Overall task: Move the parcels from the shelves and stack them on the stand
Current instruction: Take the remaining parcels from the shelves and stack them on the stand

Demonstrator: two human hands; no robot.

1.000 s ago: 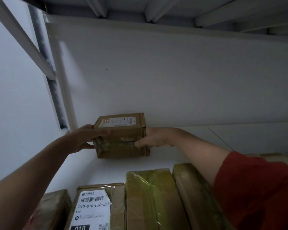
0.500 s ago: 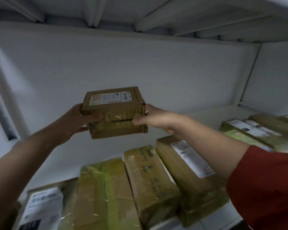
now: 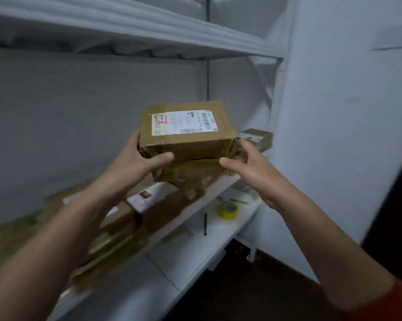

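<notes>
Brown cardboard, creased and banded with glossy tape, makes up the parcel (image 3: pixel 188 137) I hold in the air between my two hands, in front of the shelving and above the front edge of the middle shelf (image 3: pixel 218 188). Its top face carries a white shipping label (image 3: pixel 183 122) with barcodes toward the right end and a red-outlined handwritten mark at the left end. The tape wrinkles along the near side, and the lower part looks darker and crumpled. My left hand (image 3: pixel 137 163) grips the left end, thumb pressed on the near face. My right hand (image 3: pixel 248 167) clasps the right end, thumb under the near edge, fingers curled at the corner. Other parcels (image 3: pixel 116 218) lie blurred along that shelf. A yellow tape roll (image 3: pixel 228 210) sits on the lower shelf (image 3: pixel 195 251) near its right end.
</notes>
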